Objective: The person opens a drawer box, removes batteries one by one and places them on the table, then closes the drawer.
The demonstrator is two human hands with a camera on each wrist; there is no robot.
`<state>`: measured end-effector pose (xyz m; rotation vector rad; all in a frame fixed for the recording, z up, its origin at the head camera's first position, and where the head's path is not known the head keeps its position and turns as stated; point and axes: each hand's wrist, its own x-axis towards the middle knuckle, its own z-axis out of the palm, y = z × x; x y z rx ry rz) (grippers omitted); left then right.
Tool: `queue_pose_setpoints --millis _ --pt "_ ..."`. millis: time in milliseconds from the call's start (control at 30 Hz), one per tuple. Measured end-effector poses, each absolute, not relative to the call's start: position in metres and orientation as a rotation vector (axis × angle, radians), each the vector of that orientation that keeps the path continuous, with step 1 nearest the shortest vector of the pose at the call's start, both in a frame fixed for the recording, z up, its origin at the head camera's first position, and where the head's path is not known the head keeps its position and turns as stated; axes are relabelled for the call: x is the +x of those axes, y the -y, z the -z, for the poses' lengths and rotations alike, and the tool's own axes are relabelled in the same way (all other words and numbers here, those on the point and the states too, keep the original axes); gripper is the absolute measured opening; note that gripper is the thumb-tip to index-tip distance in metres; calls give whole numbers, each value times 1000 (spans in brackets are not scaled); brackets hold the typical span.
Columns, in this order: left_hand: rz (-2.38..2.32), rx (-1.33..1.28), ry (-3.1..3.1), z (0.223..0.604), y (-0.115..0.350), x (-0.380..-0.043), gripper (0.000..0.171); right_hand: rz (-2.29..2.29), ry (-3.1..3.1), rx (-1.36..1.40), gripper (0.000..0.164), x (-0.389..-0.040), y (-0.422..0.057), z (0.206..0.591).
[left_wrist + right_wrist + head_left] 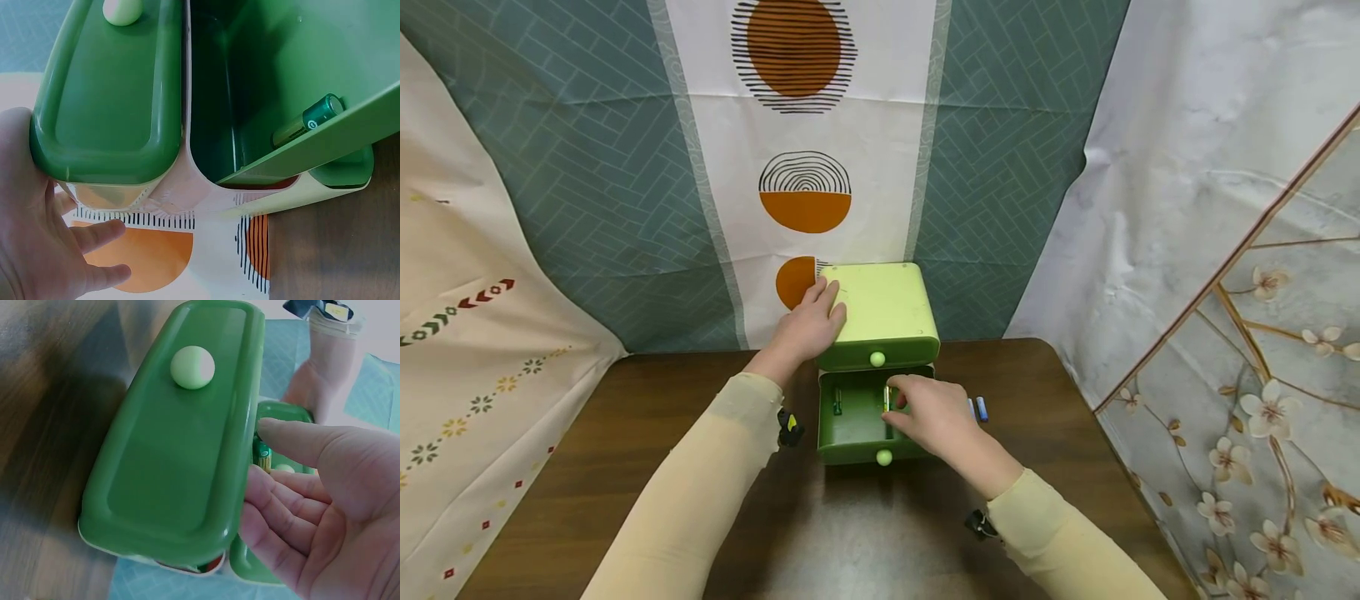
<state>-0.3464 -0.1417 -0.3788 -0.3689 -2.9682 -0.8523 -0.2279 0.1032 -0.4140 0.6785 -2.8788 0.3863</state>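
Observation:
A small two-drawer cabinet [880, 304] with a pale yellow-green shell stands on the table, its lower drawer [853, 454] pulled out and the upper drawer [842, 358] closed. My left hand [811, 325] rests on the cabinet's upper left edge, fingers spread. Over the right part of the lower drawer, my right hand [936, 410] pinches a green-and-gold battery [887, 398] between thumb and fingers. Another green-and-gold battery [838, 404] lies at the left inside that drawer; the left wrist view shows this battery [312, 122] close to the drawer's side wall.
Two blue batteries, one of them a blue-and-white battery [982, 408], lie on the brown table [1037, 467] right of the cabinet. Patterned cloth [1000, 167] hangs behind, and a floral sheet [1240, 417] borders the right side. Each drawer front has a round knob [884, 457].

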Motion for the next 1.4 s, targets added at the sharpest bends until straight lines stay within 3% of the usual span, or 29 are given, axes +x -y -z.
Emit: queue_pose_setpoints --millis 1400 --pt "890 -376 2966 380 143 -349 68 -510 2785 499 46 -209 -172 419"
